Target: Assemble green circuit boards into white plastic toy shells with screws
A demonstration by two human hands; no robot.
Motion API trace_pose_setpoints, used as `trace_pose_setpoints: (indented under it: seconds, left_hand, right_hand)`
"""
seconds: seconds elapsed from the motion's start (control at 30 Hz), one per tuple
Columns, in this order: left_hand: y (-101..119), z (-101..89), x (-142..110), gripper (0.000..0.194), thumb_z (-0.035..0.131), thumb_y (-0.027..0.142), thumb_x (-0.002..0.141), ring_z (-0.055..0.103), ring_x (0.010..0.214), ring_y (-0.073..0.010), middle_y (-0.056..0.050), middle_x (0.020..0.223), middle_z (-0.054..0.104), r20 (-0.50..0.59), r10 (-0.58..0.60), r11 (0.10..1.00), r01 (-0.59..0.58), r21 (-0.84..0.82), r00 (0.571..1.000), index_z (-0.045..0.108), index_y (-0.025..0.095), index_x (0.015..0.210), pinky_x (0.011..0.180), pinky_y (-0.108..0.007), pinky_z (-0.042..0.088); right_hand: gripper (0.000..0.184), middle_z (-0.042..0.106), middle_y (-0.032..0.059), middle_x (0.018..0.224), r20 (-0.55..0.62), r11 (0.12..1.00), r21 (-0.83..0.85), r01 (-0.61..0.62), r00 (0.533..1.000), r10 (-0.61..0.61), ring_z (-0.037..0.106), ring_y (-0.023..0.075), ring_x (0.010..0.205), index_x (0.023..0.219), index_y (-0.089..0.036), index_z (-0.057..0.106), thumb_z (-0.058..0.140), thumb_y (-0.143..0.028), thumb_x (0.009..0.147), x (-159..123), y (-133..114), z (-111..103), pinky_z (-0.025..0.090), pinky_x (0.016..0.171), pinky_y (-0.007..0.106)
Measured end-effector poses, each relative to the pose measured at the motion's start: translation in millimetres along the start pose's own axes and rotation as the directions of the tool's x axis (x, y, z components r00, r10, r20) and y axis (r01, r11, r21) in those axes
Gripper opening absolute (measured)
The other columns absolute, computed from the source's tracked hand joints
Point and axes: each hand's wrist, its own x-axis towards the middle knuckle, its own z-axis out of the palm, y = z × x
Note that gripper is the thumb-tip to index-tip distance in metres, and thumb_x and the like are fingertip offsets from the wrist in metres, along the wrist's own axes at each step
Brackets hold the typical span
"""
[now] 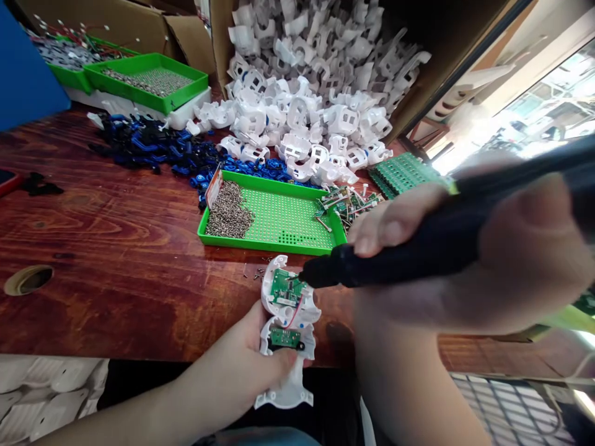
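My left hand (253, 365) grips a white plastic housing (286, 378) at the table's front edge, its thumb lying over the lower part. Inside the housing sit a larger green circuit board (284, 290) at the top and a smaller circuit board (284, 337) below, with a red wire running between them. A black electric screwdriver (409, 251) is wrapped in my right hand (483, 272), which is blurred. The driver's tip is at the upper board's right side; whether it touches a screw I cannot make out.
Beyond the housing lies a green screw tray (274, 244) with many small screws (227, 214). Loose circuit boards (351, 204) overlap its right end. White shells (302, 118) pile up behind, beside blue-and-black parts (153, 142). A round hole (28, 280) opens in the wooden table (116, 248).
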Motion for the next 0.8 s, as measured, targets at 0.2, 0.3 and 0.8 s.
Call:
trace_pose_setpoints:
  seconds: [0.2,0.3,0.8]
  left_hand:
    - [2,0.0,2,0.038,0.073,0.012,0.072,0.056,0.069,-0.0112,0.001,0.083,0.067,-0.008,-0.016,0.999,0.015,-0.03,1.0,0.061,0.019,0.107,0.065,-0.021,0.042]
    - [5,1.2,2,0.037,0.074,0.012,0.07,0.055,0.067,-0.0111,0.002,0.08,0.066,-0.028,-0.031,0.999,0.03,-0.032,0.999,0.062,0.019,0.104,0.063,-0.021,0.042]
    - [4,5.5,-1,0.036,0.075,0.013,0.067,0.059,0.064,-0.0118,0.004,0.072,0.071,-0.062,-0.013,0.998,0.009,-0.06,0.998,0.065,0.023,0.1,0.06,-0.02,0.044]
  right_hand:
    - [0.032,0.05,-0.0074,0.041,0.132,0.999,0.006,-0.046,0.99,0.045,0.044,0.0132,0.029,0.075,-0.028,0.051,0.055,-0.06,0.079,-12,14,2,0.035,0.029,0.028]
    - [0.034,0.049,-0.0065,0.044,0.148,1.0,0.029,-0.006,0.989,0.002,0.045,0.0126,0.031,0.079,-0.027,0.052,0.05,-0.061,0.082,-14,21,0,0.035,0.031,0.028]
    - [0.029,0.048,-0.0083,0.047,0.222,1.0,-0.007,-0.009,0.975,0.01,0.044,0.0113,0.032,0.079,-0.027,0.047,0.07,-0.045,0.076,-15,27,2,0.036,0.032,0.026]
